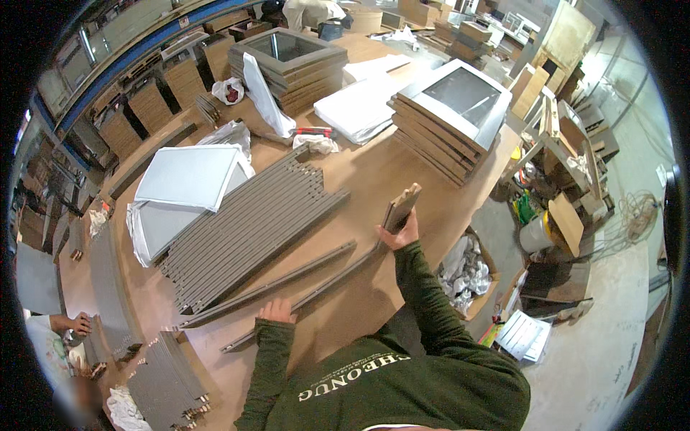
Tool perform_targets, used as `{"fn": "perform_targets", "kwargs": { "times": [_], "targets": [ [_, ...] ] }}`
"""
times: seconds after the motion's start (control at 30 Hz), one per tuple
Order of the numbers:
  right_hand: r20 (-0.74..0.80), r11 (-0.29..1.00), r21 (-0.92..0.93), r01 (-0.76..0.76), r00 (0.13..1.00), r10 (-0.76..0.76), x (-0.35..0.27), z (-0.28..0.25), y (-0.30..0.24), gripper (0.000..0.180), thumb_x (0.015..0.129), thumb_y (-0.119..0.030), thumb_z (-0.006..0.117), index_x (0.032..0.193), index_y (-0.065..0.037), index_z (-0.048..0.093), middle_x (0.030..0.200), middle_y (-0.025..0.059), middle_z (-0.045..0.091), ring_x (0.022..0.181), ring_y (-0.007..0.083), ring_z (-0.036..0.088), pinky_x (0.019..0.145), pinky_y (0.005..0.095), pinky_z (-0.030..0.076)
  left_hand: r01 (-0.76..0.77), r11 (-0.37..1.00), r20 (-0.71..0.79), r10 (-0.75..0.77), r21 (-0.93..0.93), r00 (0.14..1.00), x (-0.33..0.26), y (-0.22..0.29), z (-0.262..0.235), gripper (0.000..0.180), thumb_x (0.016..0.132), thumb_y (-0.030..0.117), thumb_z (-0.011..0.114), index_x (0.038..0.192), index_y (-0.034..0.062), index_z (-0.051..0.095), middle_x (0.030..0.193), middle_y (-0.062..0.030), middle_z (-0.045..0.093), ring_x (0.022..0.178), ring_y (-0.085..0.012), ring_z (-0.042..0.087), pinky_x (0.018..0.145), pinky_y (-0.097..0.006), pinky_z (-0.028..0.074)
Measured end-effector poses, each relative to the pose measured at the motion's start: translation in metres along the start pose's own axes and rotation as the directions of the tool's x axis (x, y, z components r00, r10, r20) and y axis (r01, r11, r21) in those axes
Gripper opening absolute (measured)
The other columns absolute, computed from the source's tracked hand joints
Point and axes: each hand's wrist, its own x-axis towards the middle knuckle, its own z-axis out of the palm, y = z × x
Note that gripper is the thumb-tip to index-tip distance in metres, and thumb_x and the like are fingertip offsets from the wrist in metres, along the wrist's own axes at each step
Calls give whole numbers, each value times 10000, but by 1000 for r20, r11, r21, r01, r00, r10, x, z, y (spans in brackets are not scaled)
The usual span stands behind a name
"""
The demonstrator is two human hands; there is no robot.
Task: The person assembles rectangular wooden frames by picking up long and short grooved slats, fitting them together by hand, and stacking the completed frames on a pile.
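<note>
Right hand clamped on a grey-brown bar end, upper end raised over the tabletop; left hand well apart from it, lying over a long bar. Cannot tell whether those fingers close on it, nor whether both hands share one piece. Progress, judged by layout: one lone bar lies loose just beyond, while a large row of bars sits side by side, ends stepped, so most pieces look sorted and a couple remain out. Another bundle lies at lower left, near a co-worker's hand. Edges: tabletop's right side falls away close past the right hand, a carton of crumpled wrapping below. Open room: bare strip between the row and the light-topped frame stack, plus bare surface near the body. Tight side: white-wrapped panels against the row's far left.
</note>
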Motion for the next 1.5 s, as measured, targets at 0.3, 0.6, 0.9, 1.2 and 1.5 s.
{"fn": "perform_targets", "kwargs": {
  "times": [0.3, 0.6, 0.9, 1.2, 1.5],
  "targets": [
    [153, 648, -158, 745, 667, -729, 16, -10, -14, 680, 517, -89, 722, 1084, -60, 350, 929, 52, 403, 811, 155, 421, 705, 288, 385, -13, 997, -250, -7, -80, 968, 19, 17, -27, 173, 592, 128, 611, 713, 80, 497, 735, -80, 470, 709, -266, 480, 588, -366, 378],
    [-16, 812, -348, 468, 863, -504, 42, -57, 111, 756, 547, -193, 760, 1138, -24, 320, 1014, 98, 436, 925, 199, 432, 790, 360, 398, 74, 958, -287, -156, -276, 945, 22, -44, 13, 430, 619, 405, 683, 928, 145, 536, 1002, -98, 491, 935, -291, 488, 709, -434, 418],
    [-38, 909, -192, 370, 923, -383, 69, -81, 146, 812, 563, -177, 763, 1188, -4, 275, 1069, 130, 424, 944, 217, 443, 808, 376, 400, 224, 956, -51, -218, 191, 975, 87, -92, 0, 985, 609, 554, 645, 1354, 245, 80, 1397, -130, 59, 1279, -335, 72, 986, -563, 96],
    [-8, 928, -136, 348, 936, -352, 84, -84, 153, 869, 579, -161, 766, 1238, 15, 229, 1124, 162, 412, 962, 236, 455, 825, 393, 402, 689, 698, -280, -713, -195, 643, -30, -160, -30, 863, 581, 457, 697, 1278, 125, 309, 1330, -166, 262, 1235, -317, 231, 987, -501, 195],
    [42, 951, -100, 292, 956, -289, 85, -84, 173, 926, 595, -145, 769, 1289, 35, 183, 1178, 194, 399, 981, 255, 466, 843, 410, 403, 977, 190, -400, -891, 101, 214, -214, -152, -42, 885, 506, 402, 745, 1241, 125, 339, 1232, -127, 353, 1164, -310, 299, 927, -470, 261]
  ]
}}
